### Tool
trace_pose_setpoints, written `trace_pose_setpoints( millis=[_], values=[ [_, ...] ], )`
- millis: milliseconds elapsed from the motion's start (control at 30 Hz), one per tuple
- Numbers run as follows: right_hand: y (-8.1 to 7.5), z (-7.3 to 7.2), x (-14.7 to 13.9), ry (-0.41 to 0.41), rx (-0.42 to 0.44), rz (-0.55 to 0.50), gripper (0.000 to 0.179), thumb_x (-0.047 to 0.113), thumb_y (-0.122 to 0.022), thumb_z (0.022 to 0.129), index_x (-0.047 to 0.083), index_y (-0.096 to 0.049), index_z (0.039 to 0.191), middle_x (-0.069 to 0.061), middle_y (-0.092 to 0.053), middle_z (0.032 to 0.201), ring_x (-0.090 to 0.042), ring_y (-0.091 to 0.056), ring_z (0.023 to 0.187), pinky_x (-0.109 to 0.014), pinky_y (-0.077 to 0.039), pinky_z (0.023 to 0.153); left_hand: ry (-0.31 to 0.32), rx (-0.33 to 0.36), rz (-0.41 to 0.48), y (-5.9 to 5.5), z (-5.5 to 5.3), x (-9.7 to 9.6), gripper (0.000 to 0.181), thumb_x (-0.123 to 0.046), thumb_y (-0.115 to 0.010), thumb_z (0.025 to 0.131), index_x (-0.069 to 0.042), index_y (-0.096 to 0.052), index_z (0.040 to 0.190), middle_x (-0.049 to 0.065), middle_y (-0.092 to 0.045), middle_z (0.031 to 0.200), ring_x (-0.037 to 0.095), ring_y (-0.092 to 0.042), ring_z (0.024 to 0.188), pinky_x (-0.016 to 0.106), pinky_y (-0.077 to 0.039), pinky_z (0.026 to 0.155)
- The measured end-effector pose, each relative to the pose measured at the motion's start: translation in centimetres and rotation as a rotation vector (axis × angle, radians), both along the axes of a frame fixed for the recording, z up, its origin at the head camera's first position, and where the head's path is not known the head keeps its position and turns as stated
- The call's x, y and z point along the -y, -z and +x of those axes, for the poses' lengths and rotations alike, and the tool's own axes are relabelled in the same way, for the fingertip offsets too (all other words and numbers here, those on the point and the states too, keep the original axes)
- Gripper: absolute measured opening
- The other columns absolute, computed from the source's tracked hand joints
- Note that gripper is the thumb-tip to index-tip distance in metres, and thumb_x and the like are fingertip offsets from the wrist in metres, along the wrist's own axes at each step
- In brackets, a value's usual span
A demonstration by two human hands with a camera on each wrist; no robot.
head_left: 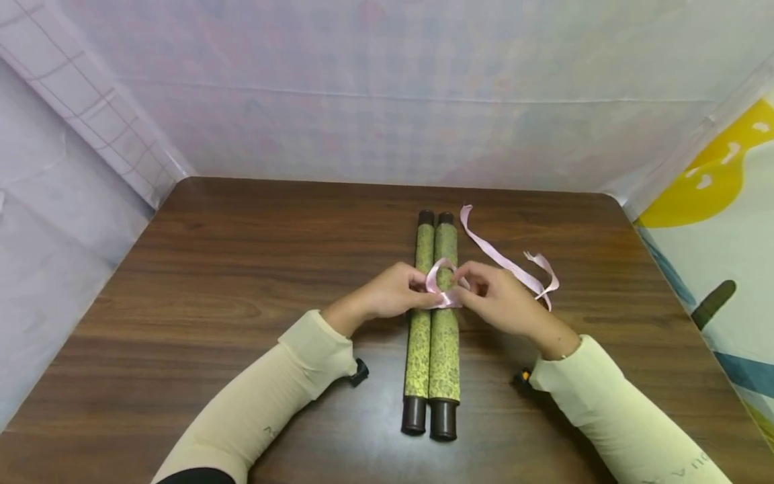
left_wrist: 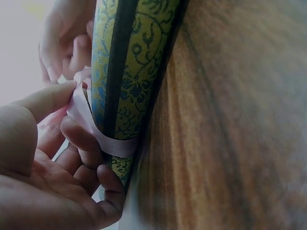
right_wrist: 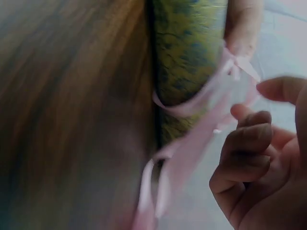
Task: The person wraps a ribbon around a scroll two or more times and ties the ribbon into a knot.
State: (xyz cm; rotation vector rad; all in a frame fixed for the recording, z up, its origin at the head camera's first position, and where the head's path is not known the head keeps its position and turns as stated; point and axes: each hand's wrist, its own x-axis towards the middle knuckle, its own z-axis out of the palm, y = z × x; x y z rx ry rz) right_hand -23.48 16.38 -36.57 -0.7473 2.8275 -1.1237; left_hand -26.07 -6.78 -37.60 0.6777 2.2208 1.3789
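In the head view, two patterned rolls (head_left: 445,356) are lying side by side on the brown table (head_left: 242,269), right of its middle and running from near to far. Dark end caps (head_left: 444,420) are finishing both rolls. A pink ribbon (head_left: 444,302) is crossing them about midway, forming a loop on top; its loose tail is trailing to the far right. The left hand (head_left: 393,292) is pinching the ribbon from the left; the right hand (head_left: 502,296) is gripping it from the right between thumb and fingers. The left sleeve (head_left: 260,390) and right sleeve (head_left: 623,410) are carrying small dark marks, resembling characters but too small to read. A pale sheet (head_left: 387,114) is hanging beyond the far edge, and a printed cloth (head_left: 713,181) with a yellow figure is standing on the right.

In the left wrist view, the thumb and index finger are pressing the ribbon between them, the other fingers curling beside the roll. The ribbon is banding the roll, whose covering is showing scrolling foliage and a dark lengthwise stripe.

In the right wrist view, the thumb tip is touching the loop, the remaining fingers are curling inward, and the ribbon's tail is appearing blurred.
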Motion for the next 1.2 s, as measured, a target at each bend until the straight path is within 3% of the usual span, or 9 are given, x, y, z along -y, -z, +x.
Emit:
trace_pose_setpoints(
  millis=[200,467,800,1000,1200],
  values=[
    [1.2,0.2,0.4,-0.063,0.069,-0.034,0.008,0.018,-0.071,0.091,0.019,-0.064,0.089,0.006,-0.052,0.063,-0.005,-0.044,0.051,-0.023,-0.038,0.048,0.038,-0.006,0.016,0.2,0.2,-0.4,0.017,-0.025,-0.074,0.091,-0.009,-0.076,0.089,0.000,-0.072,0.076,0.006,-0.051,0.064,0.019,-0.042,0.060],
    [1.3,0.5,0.6,-0.113,0.085,-0.072,0.011,0.013,-0.072,0.090,0.018,-0.064,0.084,0.007,-0.052,0.063,-0.004,-0.045,0.053,-0.023,-0.039,0.050,-0.006,0.040,0.019,-0.1,0.5,-0.1,0.014,-0.019,-0.076,0.089,-0.006,-0.072,0.094,0.001,-0.074,0.080,0.006,-0.060,0.068,0.019,-0.047,0.064],
    [0.6,-0.4,1.0,-0.202,0.179,-0.079,0.006,0.017,-0.073,0.090,0.016,-0.067,0.091,0.006,-0.050,0.063,-0.004,-0.044,0.053,-0.022,-0.038,0.049,-0.019,0.057,0.040,-0.2,0.5,0.5,0.014,-0.019,-0.076,0.089,-0.007,-0.071,0.094,-0.001,-0.072,0.078,0.008,-0.058,0.063,0.020,-0.044,0.056],
    [0.6,-0.9,1.3,-0.247,0.242,-0.091,0.005,0.018,-0.074,0.090,0.015,-0.070,0.090,0.008,-0.049,0.063,-0.002,-0.043,0.053,-0.021,-0.038,0.051,-0.026,0.083,0.076,0.0,0.7,0.7,0.014,-0.016,-0.076,0.089,-0.005,-0.069,0.096,-0.001,-0.071,0.077,0.009,-0.060,0.065,0.021,-0.047,0.058],
    [0.7,-0.7,1.6,-0.223,0.258,-0.110,0.005,0.016,-0.072,0.092,0.013,-0.072,0.087,0.006,-0.048,0.062,-0.002,-0.042,0.053,-0.021,-0.036,0.050,-0.031,0.097,0.123,-0.2,0.8,0.8,0.016,-0.012,-0.071,0.093,-0.004,-0.062,0.103,0.000,-0.069,0.076,0.011,-0.061,0.065,0.024,-0.050,0.062]
  ],
)
